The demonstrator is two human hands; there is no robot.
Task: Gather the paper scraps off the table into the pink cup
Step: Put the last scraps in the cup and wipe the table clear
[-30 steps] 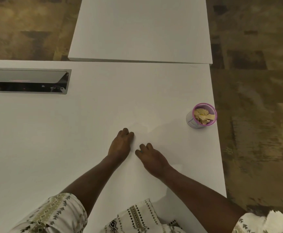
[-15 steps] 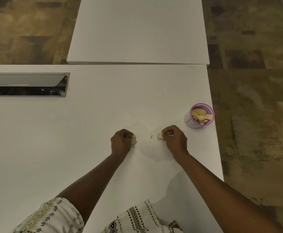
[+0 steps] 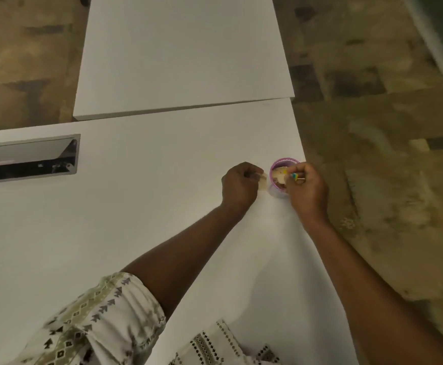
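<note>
White table (image 3: 136,233); right hand (image 3: 307,185) hides pink cup (image 3: 285,162) front, grip unclear.

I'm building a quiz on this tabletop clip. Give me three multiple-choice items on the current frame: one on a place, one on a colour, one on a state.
1. Where does the cup stand?
A. near the table's right edge
B. beside the cable hatch
C. on the floor

2. What colour is the cup's rim?
A. green
B. pink
C. black

3. What is the left hand doing?
A. lying flat
B. pinching a paper scrap
C. gripping the cup

Answers: 1 A, the table ends just right of it. 2 B, the rim shows pink. 3 B, the scrap sticks out from its fingertips beside the cup.
</note>
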